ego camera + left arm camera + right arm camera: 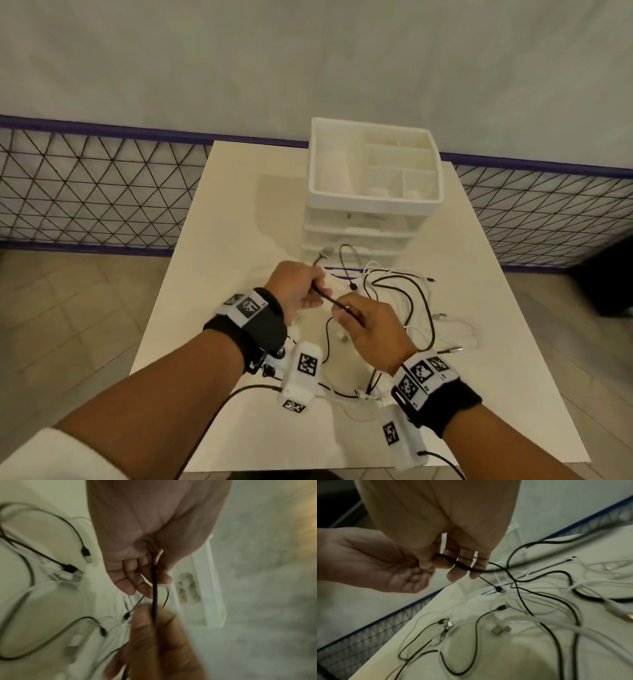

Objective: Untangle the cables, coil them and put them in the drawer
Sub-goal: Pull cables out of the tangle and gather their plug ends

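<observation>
Over the white table (239,428) my left hand (317,291) and right hand (342,313) each pinch the same black cable (330,299), pulled taut between them. In the left wrist view the left hand's fingers (137,582) curl round that cable (155,595). The right wrist view shows the cable (462,564) running through the right hand's fingers (453,573). A tangle of black and white cables (421,298) lies on the table under and right of the hands, with several plugs loose (496,630). Behind it stands the white drawer unit (359,236), its front drawers shut.
The drawer unit's top is an open tray (373,202) with dividers. A black mesh fence with a purple rail (102,192) runs behind the table. A dark object (613,281) sits on the tiled floor at right. The table's front edge lies under my forearms.
</observation>
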Motion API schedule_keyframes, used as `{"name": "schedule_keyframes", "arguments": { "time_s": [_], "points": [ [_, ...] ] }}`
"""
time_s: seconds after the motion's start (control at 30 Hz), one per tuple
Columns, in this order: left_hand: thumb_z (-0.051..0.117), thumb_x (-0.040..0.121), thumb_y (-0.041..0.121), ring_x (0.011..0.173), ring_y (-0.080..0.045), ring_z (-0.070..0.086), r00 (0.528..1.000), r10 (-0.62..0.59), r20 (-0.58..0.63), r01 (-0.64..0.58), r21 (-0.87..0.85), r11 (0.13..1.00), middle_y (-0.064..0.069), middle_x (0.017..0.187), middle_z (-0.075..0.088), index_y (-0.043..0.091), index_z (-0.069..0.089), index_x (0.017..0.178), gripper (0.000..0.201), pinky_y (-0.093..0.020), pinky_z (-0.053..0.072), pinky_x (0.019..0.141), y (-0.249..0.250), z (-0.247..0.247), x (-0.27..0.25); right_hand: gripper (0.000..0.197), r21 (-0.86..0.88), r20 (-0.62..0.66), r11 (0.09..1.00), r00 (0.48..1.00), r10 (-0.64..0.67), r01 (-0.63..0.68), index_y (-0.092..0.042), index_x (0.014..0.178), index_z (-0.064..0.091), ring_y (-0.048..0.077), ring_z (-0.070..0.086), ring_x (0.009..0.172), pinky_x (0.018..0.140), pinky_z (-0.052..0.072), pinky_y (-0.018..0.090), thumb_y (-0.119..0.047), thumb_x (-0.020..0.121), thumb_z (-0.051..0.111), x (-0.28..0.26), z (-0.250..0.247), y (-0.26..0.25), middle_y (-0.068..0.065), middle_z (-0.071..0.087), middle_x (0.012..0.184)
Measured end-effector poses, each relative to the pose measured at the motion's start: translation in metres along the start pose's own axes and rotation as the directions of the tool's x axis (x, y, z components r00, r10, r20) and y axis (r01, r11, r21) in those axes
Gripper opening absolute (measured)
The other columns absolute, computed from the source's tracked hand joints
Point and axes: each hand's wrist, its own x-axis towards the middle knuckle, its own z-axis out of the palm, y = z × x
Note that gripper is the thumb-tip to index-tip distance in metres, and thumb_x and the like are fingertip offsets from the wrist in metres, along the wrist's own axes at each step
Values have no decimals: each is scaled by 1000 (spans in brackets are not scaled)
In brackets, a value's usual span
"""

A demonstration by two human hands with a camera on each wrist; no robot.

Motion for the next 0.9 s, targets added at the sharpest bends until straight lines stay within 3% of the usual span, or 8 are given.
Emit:
{"name": "schedule_keyframes", "arguments": {
  "time_s": [0.07, 0.13, 0.3, 0.47, 0.53, 0.6, 0.77, 0.9],
  "points": [
    [51, 99, 8, 61, -20, 56, 999, 25, -24, -30, -256, 966, -3, 65, 44, 3, 58, 96, 8, -35, 55, 65, 18, -9, -5, 20, 10, -26, 991, 991, 131, -131, -17, 83, 67, 3, 47, 48, 54, 40, 13, -30, 97, 62, -4, -13, 12, -10, 51, 54],
    [50, 99, 10, 50, -14, 40, 993, 76, -89, -104, -363, 926, 0, 60, 35, 3, 57, 102, 11, -31, 48, 54, 34, -22, -9, 38, -19, -54, 966, 965, 255, -256, -10, 73, 67, 4, 42, 43, 51, 36, 14, -41, 94, 63, -9, -27, 27, -10, 48, 46],
    [47, 102, 19, 43, -9, 26, 956, 248, -158, -266, -110, 958, 7, 52, 32, 10, 60, 104, 15, -24, 26, 40, 49, -59, -18, 59, -60, -230, 936, 917, 326, -348, -15, 49, 41, 13, 31, 47, 53, 35, 27, -54, 79, 75, -6, -65, 43, -8, 33, 44],
    [53, 100, 34, 49, -4, 38, 879, 448, 160, -473, 392, 789, 4, 81, 66, 16, 59, 89, 22, -26, 32, 52, 23, -35, -35, 41, -250, -146, 960, 985, 95, -130, -29, 54, 57, 11, 51, 52, 58, 46, 32, -52, 88, 64, 17, -62, -13, -7, 53, 49],
    [50, 101, 35, 46, 2, 38, 854, 445, 271, -520, 382, 765, 18, 67, 59, 16, 56, 93, 22, -25, 31, 52, 14, -14, -41, 29, -269, -58, 963, 998, -39, 22, -26, 72, 68, 14, 60, 61, 62, 53, 37, -46, 90, 59, 24, -52, -49, -6, 65, 61],
    [47, 103, 33, 44, 1, 38, 838, 451, 309, -544, 392, 742, 17, 56, 50, 20, 53, 89, 19, -22, 31, 50, 13, -6, -43, 16, -145, 20, 984, 995, -98, 100, -22, 80, 73, 6, 55, 55, 58, 51, 32, -31, 90, 65, 29, -53, -71, -11, 65, 61],
    [50, 101, 34, 59, -14, 40, 810, 579, 96, -535, 526, 661, 0, 71, 51, 26, 52, 81, 22, -28, 34, 55, 33, -39, -40, 12, 9, -59, 995, 993, 99, -99, -19, 74, 74, 3, 38, 43, 48, 34, 13, -25, 79, 84, 33, -99, -51, -11, 49, 46],
    [51, 100, 38, 62, -13, 41, 778, 586, -228, -452, 446, 773, -1, 77, 51, 23, 54, 82, 23, -27, 34, 52, 57, -75, -38, 10, 78, -237, 947, 917, 320, -310, -16, 73, 77, 11, 48, 52, 55, 40, 24, -20, 76, 85, 23, -121, 6, -6, 61, 56]
  ]
}}
